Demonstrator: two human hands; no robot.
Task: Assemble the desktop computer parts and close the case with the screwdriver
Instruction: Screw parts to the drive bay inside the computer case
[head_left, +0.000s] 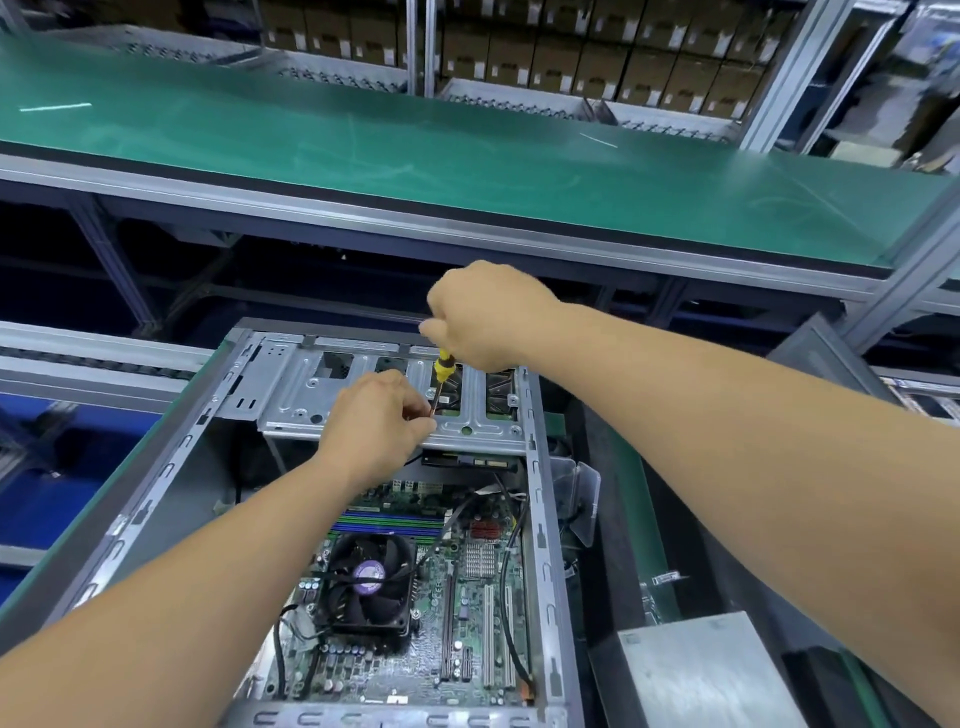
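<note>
Right hand (485, 317): curled tight round the top of the screwdriver (443, 375), up at the far end of the case (543, 571); most of the handle is buried in the fist, only the yellow and black collar shows below it.
Screwdriver: tilted, shaft running down and to the left, tip hidden at the left fingers, right over the drive cage (395, 400).
Left hand (376, 421): fingers bunched, pinching the shaft low down near the tip; whether a screw sits between them, I can't tell.
Drive cage: silver plate across the far end of the case, with cut-outs; both hands are over its near right part.
Case: open, lying flat on the green bench (130, 467), its side off, the inside facing up.
Motherboard (467, 597): green, on the floor of the case, near of the cage; black cables trail across it.
Fan (368, 582): black with a purple hub, near left on the board.
Slots (488, 634): long, black and white, running near to far, right of the fan.
Metal box (701, 670): grey, near right, outside the case and apart from it.
Conveyor (415, 156): green belt on a raised frame, beyond the case.
Boxes (571, 57): brown cartons stacked on shelves at the far back.
</note>
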